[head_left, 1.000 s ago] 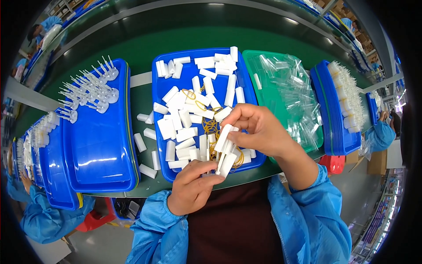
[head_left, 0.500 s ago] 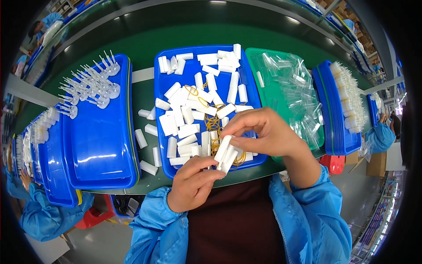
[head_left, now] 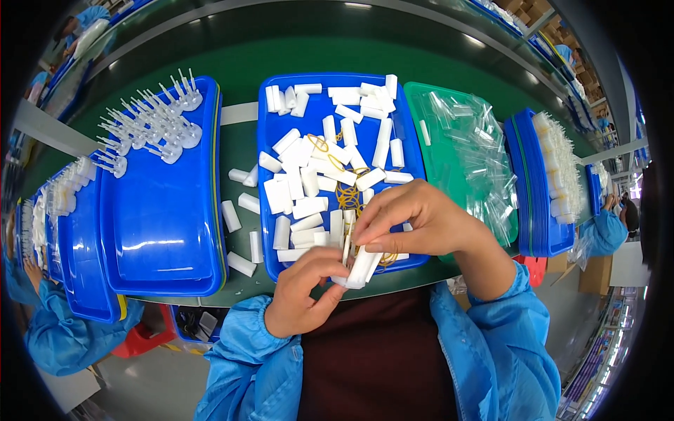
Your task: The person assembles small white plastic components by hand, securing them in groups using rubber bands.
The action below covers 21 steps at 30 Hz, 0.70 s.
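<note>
Above the near edge of the blue tray (head_left: pixel 414 158), both hands hold a small bundle of white foam-like blocks (head_left: pixel 363 269). My left hand (head_left: pixel 306 289) pinches its lower left end between thumb and fingers. From the upper right, my right hand (head_left: pixel 414 221) closes thumb and fingertips over its top. Thin pale edges show between the fingers, but what they belong to is unclear. Behind the hands, loose white blocks (head_left: pixel 309 206) fill much of the tray, with yellow rubber bands (head_left: pixel 345 195) lying among them.
A green tray (head_left: pixel 435 158) with clear plastic sleeves (head_left: pixel 484 161) stands right of the blue one. Farther right are stacked blue trays (head_left: pixel 523 182) of white parts. At left, another blue tray (head_left: pixel 161 245) bears white spiked pieces (head_left: pixel 151 130). Several blocks lie on the green table (head_left: pixel 242 151).
The bundle has tilted and turned in my hands, its lower end now nearer me. My right fingers have come down over its top. The view has shifted slightly.
</note>
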Tool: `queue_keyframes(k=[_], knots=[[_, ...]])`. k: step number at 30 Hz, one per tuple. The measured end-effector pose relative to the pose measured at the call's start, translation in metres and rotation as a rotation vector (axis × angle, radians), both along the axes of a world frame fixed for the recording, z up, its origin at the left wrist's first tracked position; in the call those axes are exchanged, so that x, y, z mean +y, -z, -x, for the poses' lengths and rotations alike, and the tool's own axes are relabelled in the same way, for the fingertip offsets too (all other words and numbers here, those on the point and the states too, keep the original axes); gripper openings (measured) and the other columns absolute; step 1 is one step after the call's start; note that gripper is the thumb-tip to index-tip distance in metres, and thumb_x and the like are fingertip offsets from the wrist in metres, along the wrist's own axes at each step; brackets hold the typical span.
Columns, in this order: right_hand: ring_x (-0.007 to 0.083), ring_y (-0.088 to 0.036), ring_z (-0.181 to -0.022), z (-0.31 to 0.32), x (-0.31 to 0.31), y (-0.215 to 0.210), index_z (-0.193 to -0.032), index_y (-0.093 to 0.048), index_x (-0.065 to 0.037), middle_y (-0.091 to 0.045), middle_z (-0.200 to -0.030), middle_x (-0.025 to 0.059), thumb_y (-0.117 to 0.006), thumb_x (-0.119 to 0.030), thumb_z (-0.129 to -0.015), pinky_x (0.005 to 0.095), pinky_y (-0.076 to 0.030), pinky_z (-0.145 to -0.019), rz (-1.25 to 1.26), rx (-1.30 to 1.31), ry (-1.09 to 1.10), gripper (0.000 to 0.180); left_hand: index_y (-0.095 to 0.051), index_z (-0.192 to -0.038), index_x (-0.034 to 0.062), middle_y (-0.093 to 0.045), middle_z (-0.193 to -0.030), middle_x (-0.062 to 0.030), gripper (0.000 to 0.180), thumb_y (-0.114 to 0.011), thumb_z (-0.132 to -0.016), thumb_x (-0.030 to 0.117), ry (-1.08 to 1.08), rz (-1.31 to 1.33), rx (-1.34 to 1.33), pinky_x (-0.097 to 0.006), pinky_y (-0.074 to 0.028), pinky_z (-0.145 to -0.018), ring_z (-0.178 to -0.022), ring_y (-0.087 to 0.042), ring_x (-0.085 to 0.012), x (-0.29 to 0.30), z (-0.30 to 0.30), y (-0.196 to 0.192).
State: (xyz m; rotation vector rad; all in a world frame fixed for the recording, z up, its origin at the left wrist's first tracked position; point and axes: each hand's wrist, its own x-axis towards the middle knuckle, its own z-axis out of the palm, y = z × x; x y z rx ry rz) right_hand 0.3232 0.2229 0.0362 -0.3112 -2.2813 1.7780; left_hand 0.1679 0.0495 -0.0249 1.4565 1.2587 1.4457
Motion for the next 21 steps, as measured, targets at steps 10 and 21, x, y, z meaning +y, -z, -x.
queue_keyframes(k=[10, 21], knots=[[0.0245, -0.058, -0.094, 0.059, 0.029, 0.017, -0.103, -0.062, -0.01, -0.061, -0.102, 0.0048, -0.065, -0.007, -0.076, 0.0347, -0.045, -0.082, -0.931, 0.012, 0.065, 0.027, -0.061, -0.091, 0.0031, -0.06, -0.089, -0.0127, 0.027, -0.067, -0.067, -0.009, -0.038, -0.185, 0.029, -0.035, -0.047, -0.069, -0.077, -0.059, -0.0293, -0.003, 0.007, 0.005], [0.0186, -0.053, -0.093, 0.082, 0.05, 0.041, -0.087, -0.064, -0.016, -0.057, -0.085, -0.0014, -0.06, -0.016, -0.069, 0.0356, -0.037, -0.074, -1.31, 0.023, -0.325, 0.018, -0.06, -0.094, 0.0012, -0.059, -0.088, -0.0135, 0.024, -0.066, -0.072, -0.006, -0.079, -0.179, -0.026, -0.034, -0.047, -0.068, -0.079, -0.058, -0.0288, -0.008, 0.015, 0.003]])
